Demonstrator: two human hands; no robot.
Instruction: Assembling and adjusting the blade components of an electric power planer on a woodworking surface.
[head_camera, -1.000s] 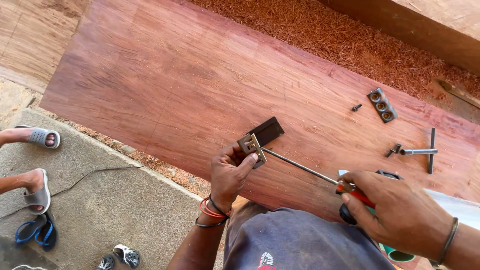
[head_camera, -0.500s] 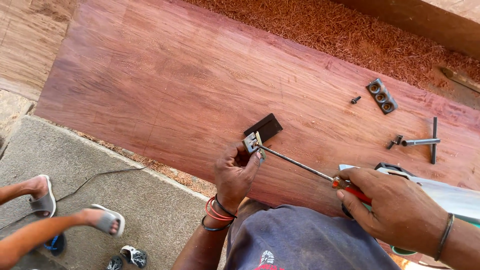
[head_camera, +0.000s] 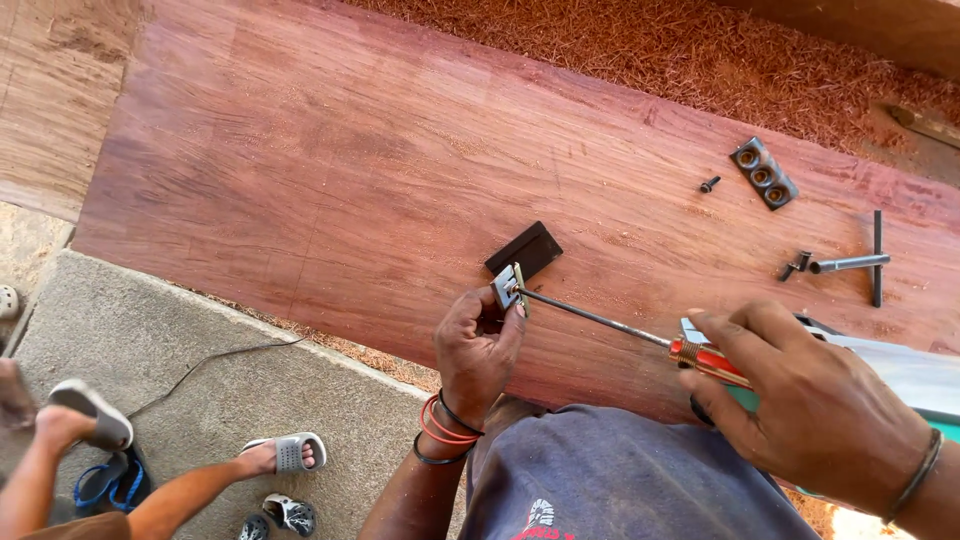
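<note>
Pressing against the near edge of the reddish wooden plank (head_camera: 380, 170), a small metal plate (head_camera: 507, 287) stood pinched upright in the left hand (head_camera: 478, 345), fingers clamped on it. The right hand (head_camera: 810, 400) was wrapped tight around the red handle of a long screwdriver (head_camera: 600, 318), its tip at the plate. Doing this well meant keeping the shaft square to the screw and the plate steady. A dark block (head_camera: 524, 249) lay just beyond.

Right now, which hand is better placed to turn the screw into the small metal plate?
Right. The right hand already grips the screwdriver, whose tip meets the metal plate. The left hand only steadies that plate.
</note>
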